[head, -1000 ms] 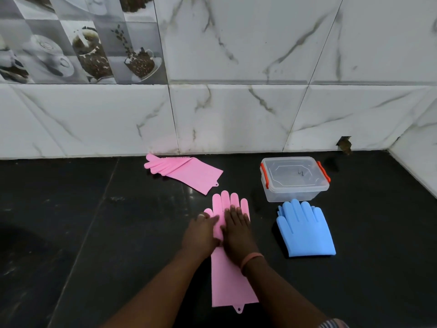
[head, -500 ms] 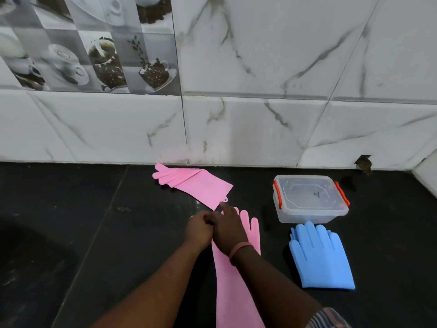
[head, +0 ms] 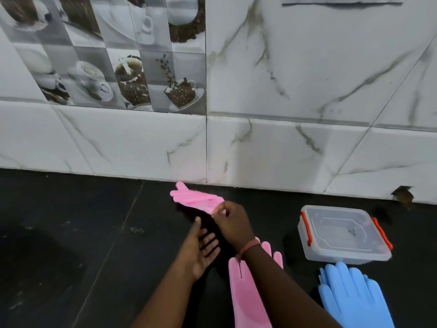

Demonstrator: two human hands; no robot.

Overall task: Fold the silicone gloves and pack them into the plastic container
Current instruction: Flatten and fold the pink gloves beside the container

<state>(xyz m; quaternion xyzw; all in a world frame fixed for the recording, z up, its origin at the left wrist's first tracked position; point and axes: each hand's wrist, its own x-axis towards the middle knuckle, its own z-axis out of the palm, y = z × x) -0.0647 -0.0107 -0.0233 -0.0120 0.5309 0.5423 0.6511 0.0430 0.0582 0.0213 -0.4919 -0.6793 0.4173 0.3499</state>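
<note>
Right hand pinching the cuff end of the far pink glove, fingers curled on it, near the wall. Left hand just beside, palm up, fingers spread and relaxed, holding nothing. Under the right forearm, a second pink glove flat on the dark table. Further right, blue gloves stacked flat, touching the front of the plastic container, lid on, orange clips at both ends. Marble tiled wall behind.
</note>
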